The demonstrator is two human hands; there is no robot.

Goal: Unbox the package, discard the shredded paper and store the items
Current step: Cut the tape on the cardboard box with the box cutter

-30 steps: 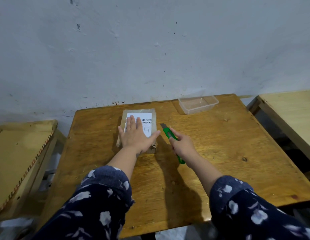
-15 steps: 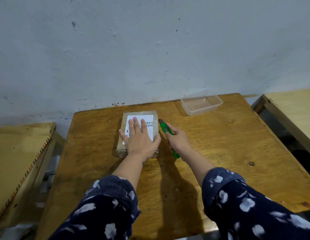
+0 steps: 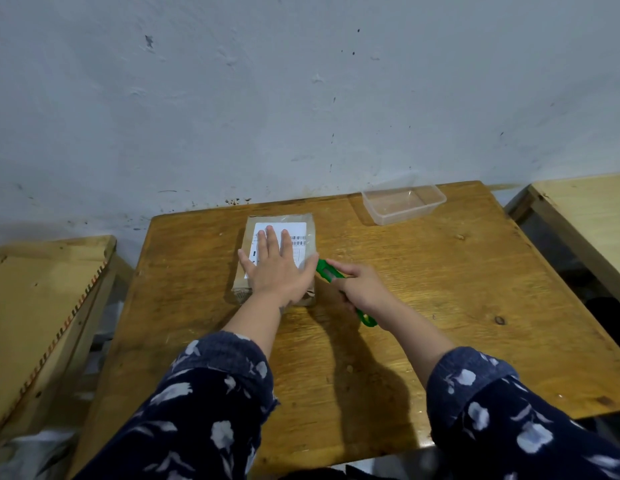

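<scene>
A flat brown cardboard package (image 3: 310, 230) with a white shipping label lies on the wooden table (image 3: 423, 289), near its back edge. My left hand (image 3: 277, 268) presses flat on top of the package, fingers straight and spread. My right hand (image 3: 362, 285) grips a green utility knife (image 3: 326, 270). The knife's front end sits against the package's right side, next to my left thumb; the blade tip is hidden there.
A clear plastic container (image 3: 404, 202) stands empty at the table's back right. The white wall (image 3: 301, 98) rises right behind the table. A pale wooden table (image 3: 592, 216) stands to the right, another wooden surface (image 3: 35, 313) to the left.
My right hand has brought the knife back along the package's right side, toward me. My left hand stays pressed on the package.
</scene>
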